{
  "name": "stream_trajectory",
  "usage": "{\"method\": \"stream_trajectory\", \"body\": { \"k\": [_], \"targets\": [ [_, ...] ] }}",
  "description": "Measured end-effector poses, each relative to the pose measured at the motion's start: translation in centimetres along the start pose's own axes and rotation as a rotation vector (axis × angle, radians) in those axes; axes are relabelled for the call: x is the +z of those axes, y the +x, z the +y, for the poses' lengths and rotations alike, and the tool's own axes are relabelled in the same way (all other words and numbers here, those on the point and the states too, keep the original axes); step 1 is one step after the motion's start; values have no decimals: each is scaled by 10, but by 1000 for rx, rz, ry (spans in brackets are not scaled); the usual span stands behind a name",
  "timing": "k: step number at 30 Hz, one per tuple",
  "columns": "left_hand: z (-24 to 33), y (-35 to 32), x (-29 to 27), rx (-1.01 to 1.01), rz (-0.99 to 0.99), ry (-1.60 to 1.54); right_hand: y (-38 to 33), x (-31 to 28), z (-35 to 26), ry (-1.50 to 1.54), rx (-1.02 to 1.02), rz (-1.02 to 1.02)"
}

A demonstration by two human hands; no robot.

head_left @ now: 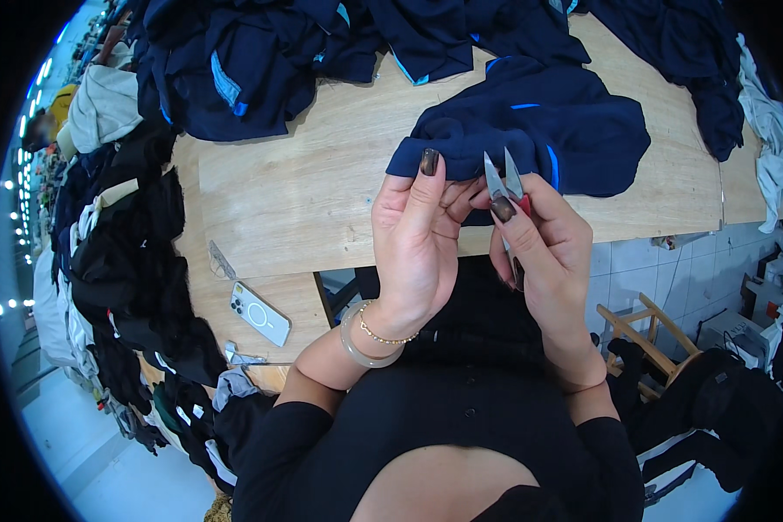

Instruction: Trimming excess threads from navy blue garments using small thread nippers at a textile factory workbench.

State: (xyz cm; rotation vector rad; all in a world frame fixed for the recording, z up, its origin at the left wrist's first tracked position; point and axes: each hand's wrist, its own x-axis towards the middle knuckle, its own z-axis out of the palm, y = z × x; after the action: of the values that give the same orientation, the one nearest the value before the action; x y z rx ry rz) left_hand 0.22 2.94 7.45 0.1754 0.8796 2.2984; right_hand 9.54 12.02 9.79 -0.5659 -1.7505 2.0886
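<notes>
A navy garment piece (583, 122) with bright blue trim lies across the table's near part, its left end lifted toward me. My left hand (418, 222) pinches that end, thumb on top of the cloth and fingers beneath. Thread snips (502, 178) with two pointed metal blades and a bit of red sit in my right hand (544, 244). Their blades stand apart and point away from me, close to the garment's near edge. Whether a thread lies between the blades is too small to tell.
Heaped navy garments (235, 61) cover the table's far side. Dark clothes (130, 252) hang along the left edge. A phone (259, 313) and clear glasses (221, 261) rest on the wooden table (278, 209). A wooden stool (648, 335) stands at the lower right.
</notes>
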Motion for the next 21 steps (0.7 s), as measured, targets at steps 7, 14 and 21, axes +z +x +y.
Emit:
{"method": "stream_trajectory", "body": {
  "k": [7, 14, 21],
  "targets": [
    [0, -2, 1, 7, -4, -14, 0, 2, 3, -54, -71, 20],
    [1, -2, 4, -13, -1, -17, 0, 2, -1, -74, -110, 69],
    [2, -2, 5, -32, -27, -58, 1, 3, 4, 1, -156, 77]
  ]
}}
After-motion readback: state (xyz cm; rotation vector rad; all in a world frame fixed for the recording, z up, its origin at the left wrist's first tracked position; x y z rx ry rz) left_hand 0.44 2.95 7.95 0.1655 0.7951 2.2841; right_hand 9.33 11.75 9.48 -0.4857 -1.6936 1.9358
